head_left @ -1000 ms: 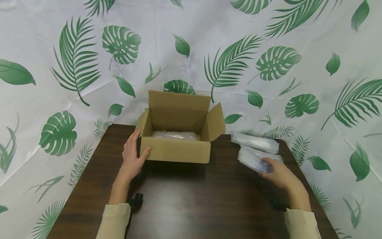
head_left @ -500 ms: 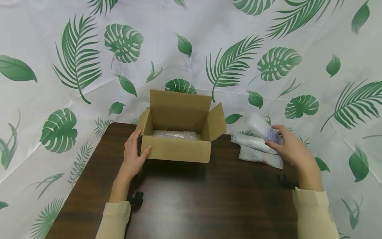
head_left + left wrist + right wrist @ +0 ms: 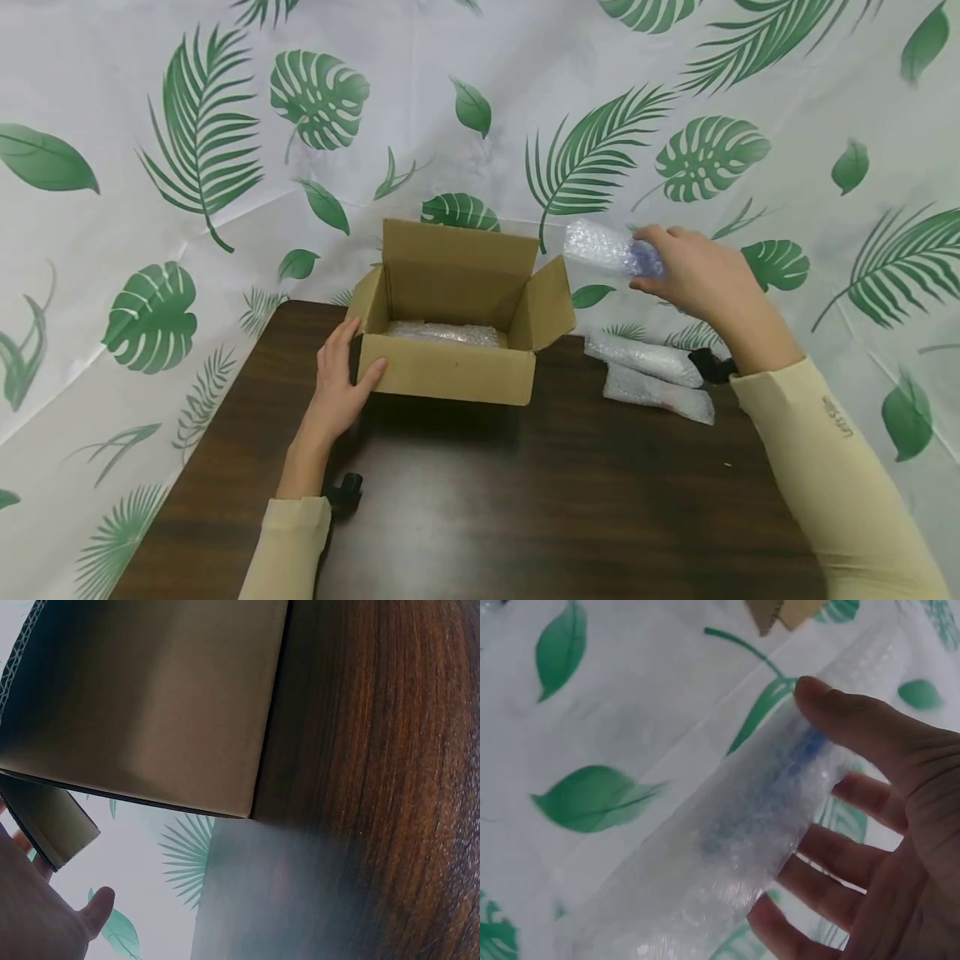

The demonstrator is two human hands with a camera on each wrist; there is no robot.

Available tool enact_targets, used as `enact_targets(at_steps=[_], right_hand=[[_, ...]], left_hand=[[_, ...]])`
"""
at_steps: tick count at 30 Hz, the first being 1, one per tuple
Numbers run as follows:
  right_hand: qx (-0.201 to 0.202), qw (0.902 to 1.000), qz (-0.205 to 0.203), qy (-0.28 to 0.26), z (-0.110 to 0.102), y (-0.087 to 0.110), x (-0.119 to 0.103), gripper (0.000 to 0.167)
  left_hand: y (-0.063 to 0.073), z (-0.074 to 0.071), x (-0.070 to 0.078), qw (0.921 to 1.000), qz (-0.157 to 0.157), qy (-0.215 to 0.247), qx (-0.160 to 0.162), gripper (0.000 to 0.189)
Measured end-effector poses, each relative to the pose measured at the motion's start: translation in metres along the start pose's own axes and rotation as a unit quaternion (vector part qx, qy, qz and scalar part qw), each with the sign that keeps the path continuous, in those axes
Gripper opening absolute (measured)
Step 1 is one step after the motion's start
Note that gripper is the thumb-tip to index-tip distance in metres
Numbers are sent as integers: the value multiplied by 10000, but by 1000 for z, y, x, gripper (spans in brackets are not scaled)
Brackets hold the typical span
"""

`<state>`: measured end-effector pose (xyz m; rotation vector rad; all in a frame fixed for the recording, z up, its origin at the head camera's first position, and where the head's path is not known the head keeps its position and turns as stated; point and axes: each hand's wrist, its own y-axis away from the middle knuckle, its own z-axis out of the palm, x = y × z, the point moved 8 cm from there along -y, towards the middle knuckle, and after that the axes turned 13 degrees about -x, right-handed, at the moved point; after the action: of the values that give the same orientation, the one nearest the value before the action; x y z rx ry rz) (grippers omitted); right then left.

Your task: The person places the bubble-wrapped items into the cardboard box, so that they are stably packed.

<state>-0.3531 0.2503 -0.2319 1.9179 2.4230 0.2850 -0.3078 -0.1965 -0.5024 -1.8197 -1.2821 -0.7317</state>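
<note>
My right hand (image 3: 693,271) grips a bubble-wrapped bundle (image 3: 600,247), raised in front of the cloth backdrop. Something blue shows through the wrap, and the right wrist view has the thumb on one side of the bundle (image 3: 727,817) and the fingers along the other. At the left end of a cardboard box (image 3: 450,372), my left hand (image 3: 337,387) rests with its fingers reaching along the side and its thumb near the front corner. The box has its flaps up, and bubble wrap (image 3: 446,333) shows inside it. In the left wrist view the fingertips are partly hidden behind a flap (image 3: 56,825).
Two more bubble-wrapped bundles, an upper one (image 3: 645,358) and a lower one (image 3: 658,393), lie at the right of the dark wooden table (image 3: 480,500). A white backdrop (image 3: 420,125) with green leaves hangs right behind the table.
My right hand has picked the blue-tinged bundle off the others and carried it up and left toward the box. The left hand has stayed at the box.
</note>
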Motion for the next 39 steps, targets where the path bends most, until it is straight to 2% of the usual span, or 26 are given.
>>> enact_targets(at_steps=[4,10,17,21,25,28,33,39], right_hand=[[-232,9986,-412,253,-21,-21,-30,72],[-953,9903,-939,375,-42,-50,-87,72],[-1865,9747,-1176,359,-46,-79,-146,68],[-2467,9582,-1384,427,-29,-102,-176,65],[-2806,9426,-1704,621,0,-127,-208,65],[-2904,9370,-1800,721,22,-140,-226,67],[-3133,9313,-1803,457,60,-154,-244,69],[-3475,9255,-1490,242,101,-170,-246,70]], left_hand=[[-1,2,2,10000,23,24,-16,80],[-1,1,3,9998,146,97,55,77],[-2,0,2,9996,182,194,7,77],[-3,-1,2,9997,164,197,0,77],[-2,-4,-1,9997,188,160,82,79],[1,-6,-2,9997,193,138,97,79],[4,-8,-1,9998,146,138,44,80],[-2,-3,1,9996,217,153,-19,78]])
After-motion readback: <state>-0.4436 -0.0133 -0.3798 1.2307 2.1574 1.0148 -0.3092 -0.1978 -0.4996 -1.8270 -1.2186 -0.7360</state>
